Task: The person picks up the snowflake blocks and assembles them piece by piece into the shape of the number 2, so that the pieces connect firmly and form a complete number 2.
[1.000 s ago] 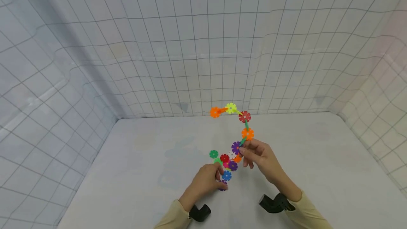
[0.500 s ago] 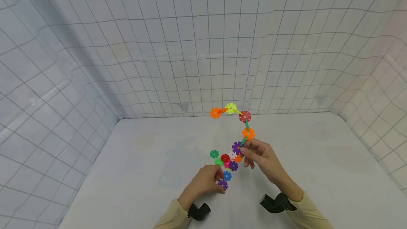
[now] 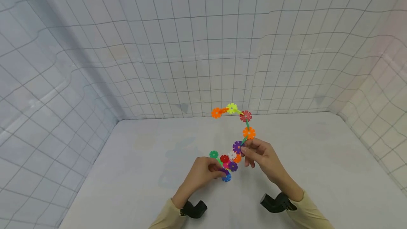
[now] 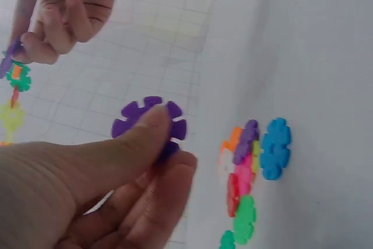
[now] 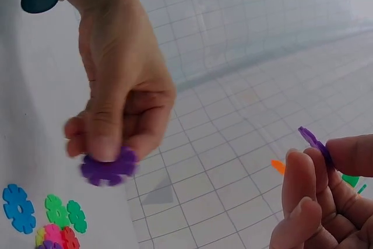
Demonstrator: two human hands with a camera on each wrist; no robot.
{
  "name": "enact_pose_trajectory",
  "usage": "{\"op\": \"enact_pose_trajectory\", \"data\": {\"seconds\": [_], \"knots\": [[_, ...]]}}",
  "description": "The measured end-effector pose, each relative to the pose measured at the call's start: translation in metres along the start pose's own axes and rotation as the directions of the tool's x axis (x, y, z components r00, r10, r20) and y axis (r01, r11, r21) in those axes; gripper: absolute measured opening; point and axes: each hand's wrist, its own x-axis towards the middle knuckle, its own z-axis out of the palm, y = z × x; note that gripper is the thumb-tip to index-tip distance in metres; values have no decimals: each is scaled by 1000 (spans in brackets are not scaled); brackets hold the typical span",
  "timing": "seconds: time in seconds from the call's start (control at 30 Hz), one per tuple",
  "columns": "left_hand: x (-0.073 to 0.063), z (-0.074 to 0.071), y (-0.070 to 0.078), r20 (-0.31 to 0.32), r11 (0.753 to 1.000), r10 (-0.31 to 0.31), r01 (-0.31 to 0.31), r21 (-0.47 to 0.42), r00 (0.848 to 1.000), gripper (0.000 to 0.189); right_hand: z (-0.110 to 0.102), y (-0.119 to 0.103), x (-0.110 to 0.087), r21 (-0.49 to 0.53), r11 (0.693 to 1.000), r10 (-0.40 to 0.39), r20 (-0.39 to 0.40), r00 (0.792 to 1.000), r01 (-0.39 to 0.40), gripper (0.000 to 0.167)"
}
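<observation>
Purple disc (image 5: 111,173) pinched in my left grip (image 3: 203,169); right grip (image 3: 259,154) clamped on the chain (image 3: 249,130) by its purple end (image 3: 236,147). Loose pile (image 3: 227,164) on table (image 3: 146,165), blue disc (image 4: 275,148) beside it.

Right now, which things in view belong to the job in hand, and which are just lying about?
In the job: purple disc, in left fingers; disc chain, in right fingers.
Lying about, perhaps spares: blue disc; multicoloured disc pile beside it.
</observation>
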Motion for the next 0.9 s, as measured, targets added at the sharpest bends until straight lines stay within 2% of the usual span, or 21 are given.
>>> {"op": "enact_pose_trajectory", "data": {"seconds": [0.07,0.13,0.23,0.4,0.5,0.67,0.77,0.9], "knots": [[0,-3,7,-87,996,30,-37,-85,996,10,1,0,0,7,1000,8,2,1000,-8,8],[-1,-4,14,-167,984,70,-96,-149,983,12,2,1,0,14,1000,23,4,1000,-23,9],[-3,-3,21,-282,959,130,-192,-207,951,13,3,3,1,17,999,50,6,999,-50,11],[-7,-2,30,-416,928,189,-300,-219,889,10,7,4,0,11,998,55,-3,998,-55,12],[-10,-6,41,-457,920,224,-342,-193,861,10,8,4,-1,22,998,55,-8,998,-55,13],[-16,-13,61,-480,906,276,-392,-159,833,11,11,5,-1,21,998,62,-29,998,-62,15],[-16,-13,62,-490,893,301,-422,-158,818,12,11,5,-1,15,998,68,-53,996,-68,16],[-14,-11,59,-516,865,351,-482,-141,781,13,13,5,-1,17,995,102,-67,993,-101,17]]}}
